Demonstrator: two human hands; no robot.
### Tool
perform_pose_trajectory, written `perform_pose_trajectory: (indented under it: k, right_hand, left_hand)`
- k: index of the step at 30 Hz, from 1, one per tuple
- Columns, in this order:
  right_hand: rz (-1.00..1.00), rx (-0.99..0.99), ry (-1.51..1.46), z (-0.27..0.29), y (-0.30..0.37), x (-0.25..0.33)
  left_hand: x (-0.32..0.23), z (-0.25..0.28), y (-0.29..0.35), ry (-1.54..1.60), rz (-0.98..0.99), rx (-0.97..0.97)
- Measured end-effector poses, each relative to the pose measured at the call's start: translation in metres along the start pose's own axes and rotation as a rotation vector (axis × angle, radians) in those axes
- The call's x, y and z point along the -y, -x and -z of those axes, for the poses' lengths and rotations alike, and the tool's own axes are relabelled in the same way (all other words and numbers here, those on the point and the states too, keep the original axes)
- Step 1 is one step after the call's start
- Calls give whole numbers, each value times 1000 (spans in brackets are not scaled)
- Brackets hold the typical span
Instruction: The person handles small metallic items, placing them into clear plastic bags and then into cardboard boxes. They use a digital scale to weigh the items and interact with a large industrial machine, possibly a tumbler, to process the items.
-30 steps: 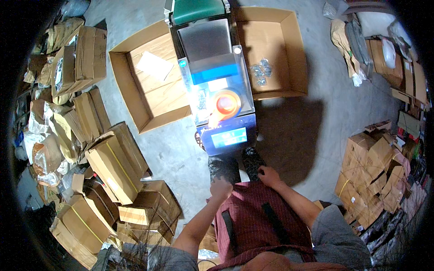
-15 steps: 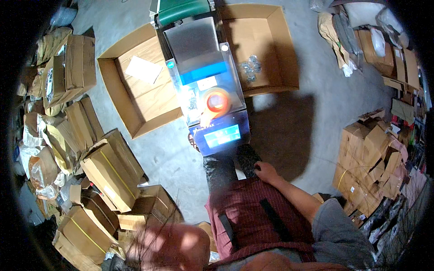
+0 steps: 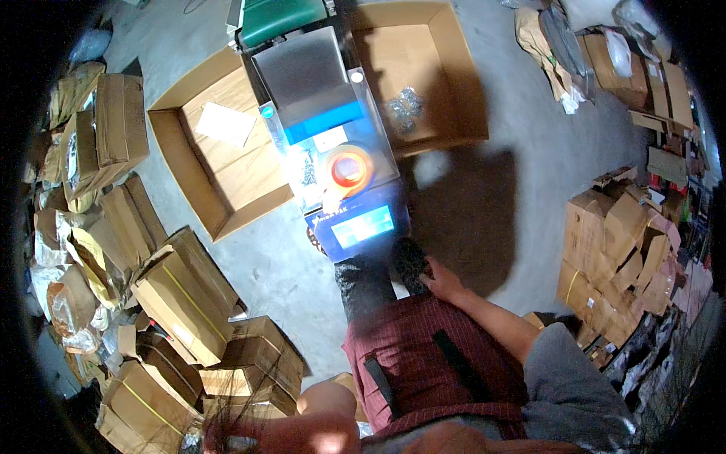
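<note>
My right hand point(image 3: 444, 282) rests on my dark-trousered right knee point(image 3: 412, 265), its fingers lying against the cloth, holding nothing I can see. My left hand point(image 3: 321, 433) is a blurred shape close to the camera at the lower edge; its fingers cannot be made out. Beyond my knees stands a blue-fronted packing machine point(image 3: 321, 234) with a lit display. A roll of orange tape point(image 3: 348, 171) lies on its top, beside small dark pieces point(image 3: 308, 168). Behind are a dark sloping plate point(image 3: 299, 69) and a green conveyor belt point(image 3: 283, 19).
An open carton point(image 3: 178, 144) left of the machine holds a white sheet point(image 3: 225, 124). Another open carton point(image 3: 461, 76) on its right holds clear bags of small parts point(image 3: 404, 110). Stacked cartons point(image 3: 178, 299) line the left; torn cartons point(image 3: 605, 257) and wrapped bundles point(image 3: 544, 57) fill the right.
The view has shifted, so the machine and cartons sit slightly further left. My right hand now lies more fully on the knee. The blurred left hand has moved lower in the picture.
</note>
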State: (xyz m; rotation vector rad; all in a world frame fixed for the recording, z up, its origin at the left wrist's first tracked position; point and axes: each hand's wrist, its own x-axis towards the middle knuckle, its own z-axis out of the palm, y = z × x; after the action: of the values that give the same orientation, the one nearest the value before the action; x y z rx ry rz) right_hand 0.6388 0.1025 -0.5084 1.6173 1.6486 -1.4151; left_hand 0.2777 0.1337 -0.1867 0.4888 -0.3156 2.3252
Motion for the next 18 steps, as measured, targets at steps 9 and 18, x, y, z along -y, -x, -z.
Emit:
perform_pose_trajectory:
  k: [9,18]
  right_hand:
    - [-39,102,7,20,1,16]
    - [-2,-28,-30,4,0,7]
  left_hand:
    - [3,4,9,-140,22,-81]
    - [0,2,15,-645,145,-104]
